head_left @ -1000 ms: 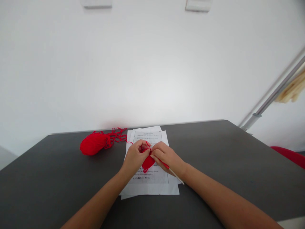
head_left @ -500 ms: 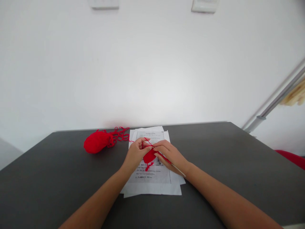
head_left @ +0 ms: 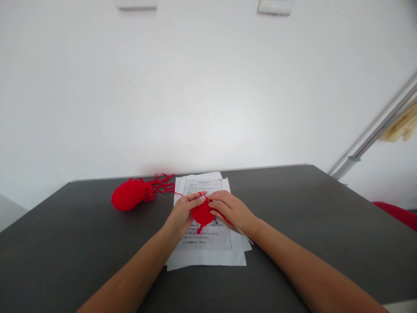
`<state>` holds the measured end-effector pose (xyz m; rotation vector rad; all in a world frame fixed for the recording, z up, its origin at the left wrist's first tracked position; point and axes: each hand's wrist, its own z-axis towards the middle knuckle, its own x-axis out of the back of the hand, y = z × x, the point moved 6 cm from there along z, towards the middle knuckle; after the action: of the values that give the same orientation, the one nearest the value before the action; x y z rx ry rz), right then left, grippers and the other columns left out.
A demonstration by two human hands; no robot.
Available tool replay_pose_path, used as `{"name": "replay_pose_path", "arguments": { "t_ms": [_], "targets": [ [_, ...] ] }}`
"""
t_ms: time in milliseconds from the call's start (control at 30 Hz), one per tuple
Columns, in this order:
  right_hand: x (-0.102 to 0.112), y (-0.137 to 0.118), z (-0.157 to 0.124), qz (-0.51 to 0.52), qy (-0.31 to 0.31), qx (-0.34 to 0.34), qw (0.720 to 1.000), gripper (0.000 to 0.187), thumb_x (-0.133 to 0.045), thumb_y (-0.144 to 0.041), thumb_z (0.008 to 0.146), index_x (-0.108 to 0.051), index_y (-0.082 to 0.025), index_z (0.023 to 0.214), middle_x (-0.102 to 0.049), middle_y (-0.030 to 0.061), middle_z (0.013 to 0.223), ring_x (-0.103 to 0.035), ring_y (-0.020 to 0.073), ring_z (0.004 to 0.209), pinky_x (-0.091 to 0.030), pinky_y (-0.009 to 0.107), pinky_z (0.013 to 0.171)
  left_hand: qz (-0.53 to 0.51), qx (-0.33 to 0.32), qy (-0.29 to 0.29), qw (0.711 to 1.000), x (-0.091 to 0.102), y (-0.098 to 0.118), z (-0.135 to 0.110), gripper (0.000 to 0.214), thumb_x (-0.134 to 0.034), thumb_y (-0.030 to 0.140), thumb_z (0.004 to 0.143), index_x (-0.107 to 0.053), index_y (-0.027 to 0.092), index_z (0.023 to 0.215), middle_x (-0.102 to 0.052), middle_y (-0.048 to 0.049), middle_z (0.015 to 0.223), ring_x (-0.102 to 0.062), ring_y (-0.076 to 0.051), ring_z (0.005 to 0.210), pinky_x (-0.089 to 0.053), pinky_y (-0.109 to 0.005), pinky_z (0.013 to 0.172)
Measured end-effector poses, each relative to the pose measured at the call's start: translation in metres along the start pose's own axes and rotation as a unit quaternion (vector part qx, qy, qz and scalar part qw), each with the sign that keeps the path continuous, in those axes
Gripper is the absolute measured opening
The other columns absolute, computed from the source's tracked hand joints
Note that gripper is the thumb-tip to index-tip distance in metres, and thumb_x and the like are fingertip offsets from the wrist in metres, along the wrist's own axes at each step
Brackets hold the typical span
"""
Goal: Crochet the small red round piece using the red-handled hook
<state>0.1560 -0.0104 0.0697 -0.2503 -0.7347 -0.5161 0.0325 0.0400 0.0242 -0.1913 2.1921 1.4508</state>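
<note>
Both hands meet over printed paper sheets (head_left: pixel 208 254) on a dark table (head_left: pixel 312 226). My left hand (head_left: pixel 182 213) pinches the left edge of a small round red crochet piece (head_left: pixel 202 214), its fingers closed. My right hand (head_left: pixel 233 211) is closed round a thin pale crochet hook (head_left: pixel 243 234), whose tip goes into the piece; the handle sticks out past the wrist. A red yarn strand (head_left: pixel 177 193) runs from the work to a red yarn ball (head_left: pixel 128 195) at the back left, with loose loops (head_left: pixel 161 182) beside it.
A white wall (head_left: pixel 208 87) rises right behind the table's far edge. At the right a slanted metal pole (head_left: pixel 374 139) carries a pale cloth (head_left: pixel 399 128), and a red seat edge (head_left: pixel 395 213) shows below it.
The crochet piece has turned and now lies more exposed between the hands. My left fingers have stretched over its top edge. The view shifted slightly.
</note>
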Motion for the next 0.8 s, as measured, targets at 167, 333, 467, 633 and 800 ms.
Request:
{"name": "replay_pose_path", "arguments": {
  "t_ms": [167,333,467,633,800],
  "targets": [
    [-0.008,-0.004,0.004,-0.050,-0.015,-0.040,0.998,0.015,-0.048,-0.017,0.091,-0.055,-0.012,0.103,-0.059,0.0160,0.111,-0.052,0.0245,0.107,-0.048,0.042,0.093,-0.027,-0.029,-0.002,0.999,-0.001,0.000,0.001,0.024,-0.074,0.012,0.063,-0.068,0.010,0.086,-0.070,-0.0055,0.072,-0.063,-0.014,0.062,-0.051,-0.023,0.060],
    [-0.013,-0.011,0.007,-0.074,-0.026,-0.074,0.994,0.016,-0.043,-0.015,0.092,-0.057,-0.012,0.100,-0.057,0.0166,0.113,-0.051,0.0255,0.108,-0.046,0.043,0.095,-0.044,-0.046,0.012,0.998,0.000,-0.001,0.002,0.026,-0.076,0.013,0.061,-0.068,0.010,0.086,-0.070,-0.0054,0.075,-0.064,-0.014,0.065,-0.051,-0.024,0.061],
    [-0.017,-0.011,0.008,-0.083,-0.032,-0.101,0.991,0.018,-0.040,-0.017,0.093,-0.056,-0.012,0.101,-0.056,0.0157,0.115,-0.050,0.0261,0.108,-0.046,0.044,0.094,-0.048,-0.061,0.028,0.997,0.000,-0.002,0.001,0.026,-0.076,0.014,0.060,-0.067,0.010,0.084,-0.071,-0.0062,0.079,-0.065,-0.015,0.069,-0.050,-0.024,0.064],
    [-0.019,-0.011,0.007,-0.090,-0.031,-0.127,0.987,0.018,-0.039,-0.016,0.093,-0.056,-0.012,0.100,-0.058,0.0156,0.110,-0.050,0.0268,0.103,-0.047,0.044,0.088,-0.036,-0.085,0.051,0.994,-0.001,-0.001,-0.001,0.030,-0.077,0.016,0.057,-0.067,0.011,0.084,-0.070,-0.0048,0.076,-0.064,-0.015,0.069,-0.049,-0.023,0.063],
    [-0.018,-0.010,0.006,-0.067,-0.038,-0.145,0.986,0.015,-0.042,-0.015,0.091,-0.055,-0.011,0.096,-0.058,0.0165,0.105,-0.051,0.0264,0.098,-0.048,0.043,0.083,0.029,-0.116,0.055,0.991,0.000,0.000,-0.001,0.037,-0.076,0.021,0.059,-0.067,0.014,0.094,-0.069,-0.0025,0.077,-0.063,-0.015,0.072,-0.048,-0.025,0.068]
  ]
}}
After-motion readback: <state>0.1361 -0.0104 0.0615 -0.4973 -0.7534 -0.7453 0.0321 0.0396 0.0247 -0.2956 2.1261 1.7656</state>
